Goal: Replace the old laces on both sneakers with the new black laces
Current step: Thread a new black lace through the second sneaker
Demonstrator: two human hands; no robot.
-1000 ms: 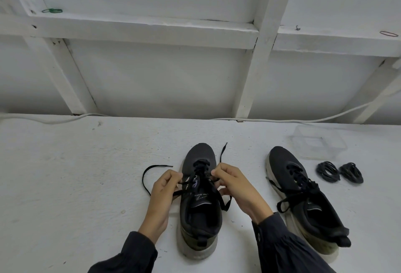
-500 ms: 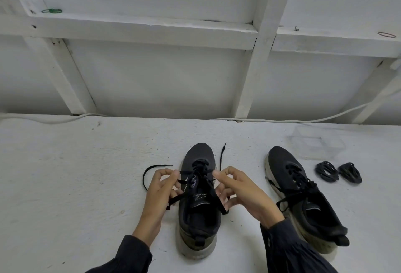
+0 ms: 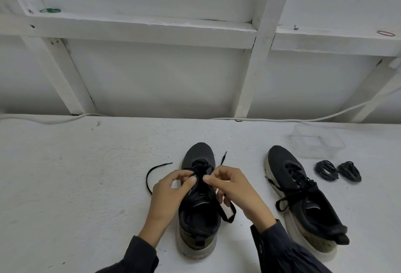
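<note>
Inspected on white painted worktop: black mesh sneaker with pale sole, toe pointing away. Over its tongue, left hand and right hand, each grip pinching flat black lace. Right of sneaker: second black sneaker, laced; farther right, two coiled black lace bundles.

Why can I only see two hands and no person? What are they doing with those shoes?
The camera sits on the person's head and looks down, so you see only their hands. There is just one picture, taken from that spot. The left hand and the right hand each pinch the black lace of the middle sneaker. Beside it on the white table lies a second sneaker, already laced. Further right are a lace bundle, another bundle and a clear box.
</note>
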